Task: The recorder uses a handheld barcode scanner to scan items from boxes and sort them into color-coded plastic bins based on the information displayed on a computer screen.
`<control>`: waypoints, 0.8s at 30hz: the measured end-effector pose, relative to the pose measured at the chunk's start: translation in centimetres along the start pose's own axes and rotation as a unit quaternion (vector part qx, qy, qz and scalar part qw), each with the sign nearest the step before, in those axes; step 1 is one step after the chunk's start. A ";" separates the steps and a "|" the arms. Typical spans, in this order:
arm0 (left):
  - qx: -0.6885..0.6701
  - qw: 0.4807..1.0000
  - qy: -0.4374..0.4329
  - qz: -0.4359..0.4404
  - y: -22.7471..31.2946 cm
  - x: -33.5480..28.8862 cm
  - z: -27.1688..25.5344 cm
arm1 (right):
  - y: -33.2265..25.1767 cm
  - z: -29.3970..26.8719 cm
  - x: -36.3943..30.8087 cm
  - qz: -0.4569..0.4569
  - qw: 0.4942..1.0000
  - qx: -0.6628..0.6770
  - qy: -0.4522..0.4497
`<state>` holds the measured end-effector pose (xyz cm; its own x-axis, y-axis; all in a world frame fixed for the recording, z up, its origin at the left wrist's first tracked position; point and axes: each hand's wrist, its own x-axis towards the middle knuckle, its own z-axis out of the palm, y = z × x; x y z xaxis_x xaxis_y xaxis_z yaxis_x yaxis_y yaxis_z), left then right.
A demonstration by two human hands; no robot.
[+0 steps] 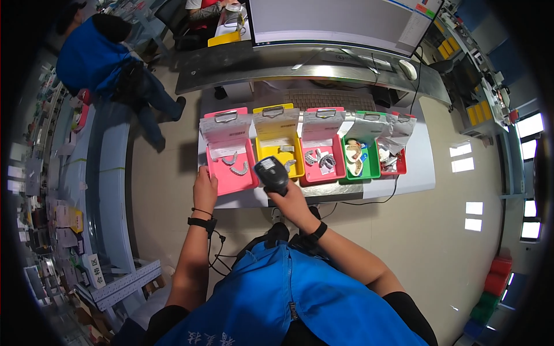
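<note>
My right hand (294, 203) is closed round the handle of a black handheld barcode scanner (272, 173), raised over the near edge of the table between two trays. My left hand (205, 188) grips the near left side of a pink tray (214, 177), its fingers partly hidden by the wall. Inside that tray lie two clear, arch-shaped dental pieces (239, 168), and a clipped paper sheet (226, 128) stands at its back. Just right of it is a yellow tray (299, 164) holding small clear pieces, partly hidden behind the scanner.
Farther right stand a second pink tray (337, 176), a green tray (351, 177) and a red tray (403, 168), each holding dental pieces. Behind them are a keyboard (329, 100), a metal shelf (199, 70), a mouse (407, 70) and a monitor (340, 23). A person (95, 60) in blue stands at left.
</note>
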<state>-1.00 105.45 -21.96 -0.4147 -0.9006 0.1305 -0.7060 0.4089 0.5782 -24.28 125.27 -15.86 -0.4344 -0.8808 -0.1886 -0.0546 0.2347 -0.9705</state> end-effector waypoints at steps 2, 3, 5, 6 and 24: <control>-0.010 1.000 0.002 0.005 1.1 -0.1 -0.5 | -0.5 1.5 -0.1 -0.017 1.000 0.014 0.001; -0.010 1.000 0.002 0.005 1.6 0.0 -0.8 | -0.6 1.9 -0.1 -0.020 1.000 0.020 0.011; -0.021 1.000 0.000 -0.016 2.6 0.1 -1.4 | -0.7 2.4 0.0 -0.008 0.999 0.025 0.027; -0.021 1.000 0.008 -0.003 3.1 0.3 -1.6 | -0.6 2.4 -0.1 -0.029 0.998 0.036 0.030; -0.166 0.982 -0.077 0.038 9.8 1.4 5.9 | -2.2 -1.3 -2.8 -0.062 0.986 0.043 0.151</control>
<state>-11.86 109.02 -20.87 -0.5598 -0.8252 0.0746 -0.4537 0.3807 0.8057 -24.13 127.77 -13.03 -0.6780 -0.7345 -0.0277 -0.0528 0.0863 -0.9949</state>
